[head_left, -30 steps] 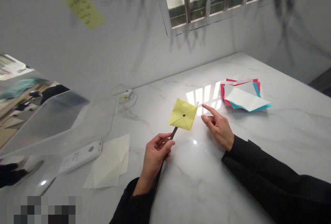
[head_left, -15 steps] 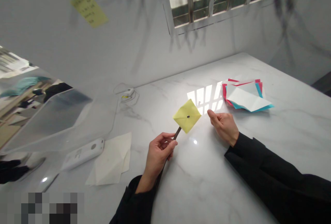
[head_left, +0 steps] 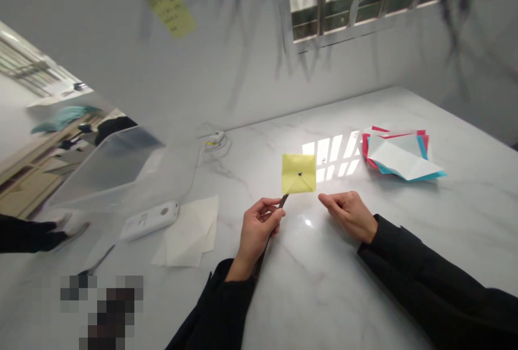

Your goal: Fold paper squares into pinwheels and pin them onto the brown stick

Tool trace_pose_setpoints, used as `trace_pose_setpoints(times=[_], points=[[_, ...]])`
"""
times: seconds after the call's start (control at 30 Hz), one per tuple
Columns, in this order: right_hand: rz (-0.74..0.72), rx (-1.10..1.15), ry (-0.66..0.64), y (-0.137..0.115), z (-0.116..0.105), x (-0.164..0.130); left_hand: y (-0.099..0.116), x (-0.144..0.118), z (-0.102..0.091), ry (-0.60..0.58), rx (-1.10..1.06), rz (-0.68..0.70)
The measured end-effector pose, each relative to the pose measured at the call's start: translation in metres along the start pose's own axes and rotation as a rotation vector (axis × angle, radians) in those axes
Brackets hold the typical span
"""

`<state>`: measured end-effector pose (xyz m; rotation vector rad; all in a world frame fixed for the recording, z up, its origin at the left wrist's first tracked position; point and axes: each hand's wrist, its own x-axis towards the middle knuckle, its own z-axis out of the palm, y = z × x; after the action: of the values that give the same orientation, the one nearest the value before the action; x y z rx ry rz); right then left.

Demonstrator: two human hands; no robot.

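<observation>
My left hand (head_left: 256, 229) pinches a thin dark stick (head_left: 283, 202) that carries a folded yellow paper square (head_left: 298, 173), pinned at its centre like a pinwheel, held just above the white marble table (head_left: 332, 285). The square faces me with its edges level. My right hand (head_left: 351, 213) rests on the table just right of and below the yellow square, fingers loosely curled, holding nothing and not touching the paper.
A stack of red, blue and white folded sheets (head_left: 399, 154) lies at the right. White folded paper (head_left: 190, 231) and a white remote-like device (head_left: 150, 220) lie at the left, beside a clear plastic box (head_left: 113, 169). A small white cabled gadget (head_left: 215, 138) sits near the wall.
The yellow square has turned on its pin from a diamond to level edges. My right hand drew back from pointing at it, lowered and curled. The view shifted left.
</observation>
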<state>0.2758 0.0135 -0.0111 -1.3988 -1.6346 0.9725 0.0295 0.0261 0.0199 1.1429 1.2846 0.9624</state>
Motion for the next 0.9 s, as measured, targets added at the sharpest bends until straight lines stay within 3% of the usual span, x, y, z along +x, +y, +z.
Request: trace_pose_setpoints(times=[0.2, 0.4, 0.57, 0.77, 0.9], points=[[-0.021, -0.073, 0.055, 0.01, -0.005, -0.003, -0.012, 0.0, 0.006, -0.024, -0.081, 0.044], [0.017, -0.063, 0.241, 0.023, -0.005, 0.002, -0.024, 0.008, 0.008, -0.035, -0.161, 0.114], [-0.007, -0.05, 0.29, 0.029, -0.003, 0.009, -0.025, 0.011, 0.008, 0.006, -0.221, 0.173], [0.004, -0.033, 0.378, 0.026, 0.003, 0.002, -0.035, -0.02, 0.002, 0.052, -0.172, 0.233], [0.002, 0.185, 0.463, 0.025, 0.022, -0.021, -0.042, -0.042, -0.003, 0.057, -0.138, 0.267]])
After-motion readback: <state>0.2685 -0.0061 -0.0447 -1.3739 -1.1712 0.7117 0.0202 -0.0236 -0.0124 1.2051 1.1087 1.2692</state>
